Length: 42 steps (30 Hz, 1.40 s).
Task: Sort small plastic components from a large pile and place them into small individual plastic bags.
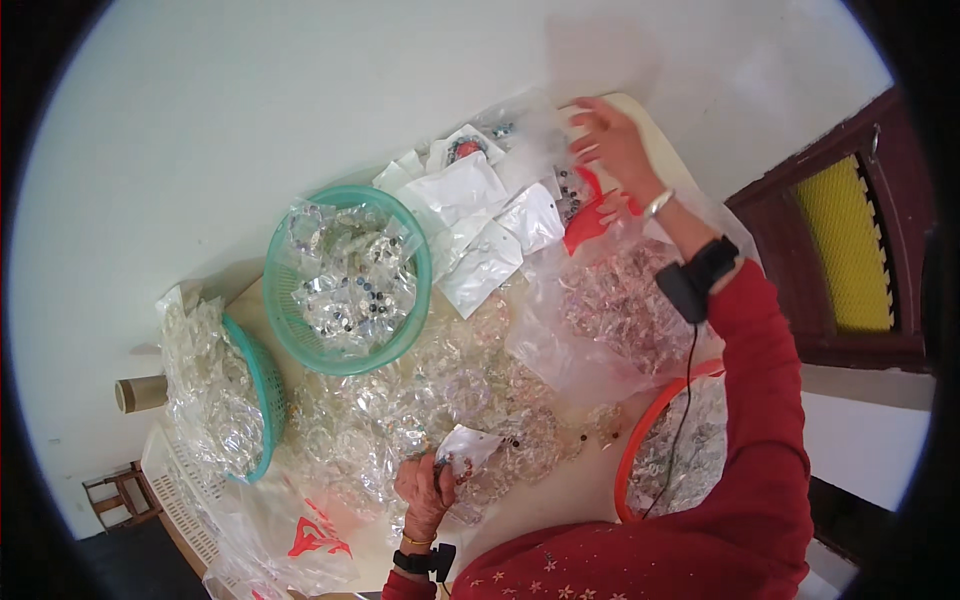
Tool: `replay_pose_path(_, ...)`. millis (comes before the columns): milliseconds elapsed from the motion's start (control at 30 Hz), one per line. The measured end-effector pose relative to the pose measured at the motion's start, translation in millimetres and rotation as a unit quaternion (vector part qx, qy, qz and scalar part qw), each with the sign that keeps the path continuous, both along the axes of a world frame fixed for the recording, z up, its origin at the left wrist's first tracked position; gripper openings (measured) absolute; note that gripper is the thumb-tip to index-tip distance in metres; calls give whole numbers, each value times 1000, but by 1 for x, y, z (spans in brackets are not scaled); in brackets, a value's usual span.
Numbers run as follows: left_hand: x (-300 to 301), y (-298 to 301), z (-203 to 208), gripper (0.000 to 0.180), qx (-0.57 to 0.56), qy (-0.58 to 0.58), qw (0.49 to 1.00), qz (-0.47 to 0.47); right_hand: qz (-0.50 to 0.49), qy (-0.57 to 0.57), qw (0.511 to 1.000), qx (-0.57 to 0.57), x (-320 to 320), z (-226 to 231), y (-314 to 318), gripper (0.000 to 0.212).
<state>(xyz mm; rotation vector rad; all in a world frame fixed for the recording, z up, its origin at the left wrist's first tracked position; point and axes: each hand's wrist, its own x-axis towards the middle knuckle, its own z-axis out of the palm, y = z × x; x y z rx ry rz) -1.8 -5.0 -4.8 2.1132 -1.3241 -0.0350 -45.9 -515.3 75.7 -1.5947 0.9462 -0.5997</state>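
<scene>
My left hand (424,490), low in the head view, is closed on a small white-backed packet (470,447) with reddish-brown beads showing in it. Under and around it spreads a heap of clear-wrapped bead bracelets (465,395). Up at the far right of the table my right hand (612,140) is open, its fingers apart and slightly blurred. It hovers over or touches the edge of a clear plastic bag with red print (590,225); which of the two I cannot tell. White packets (495,262) lie just left of that bag, some with beads visible.
A green basket (422,290) full of bagged dark and pale beads stands left of centre. Another green basket (272,410) with clear packets is farther left. A red-rimmed tub (632,450) sits near my right arm. A pink-filled plastic bag (630,310) lies on the right.
</scene>
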Motion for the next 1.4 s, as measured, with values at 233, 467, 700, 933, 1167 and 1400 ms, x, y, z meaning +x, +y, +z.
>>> replay_pose_path(233,0,-1,6,30,28,16,999,-9,87,446,659,-600,-73,-196,-167,30)
replay_pose_path(467,10,-10,12,32,-16,3,1000,-24,3,300,830,-471,-61,-136,-130,35)
replay_pose_path(700,4,1,11,31,-95,-13,995,-22,-79,132,962,-224,-29,36,-58,32)
replay_pose_path(933,15,4,11,19,-208,540,798,166,304,-26,948,-90,-20,106,179,35)
replay_pose_path(1167,-2,61,106,23,-424,728,535,64,437,-112,893,8,-17,70,381,26)
replay_pose_path(1400,-20,137,110,26,-473,722,500,73,408,-144,896,105,-19,68,464,48)
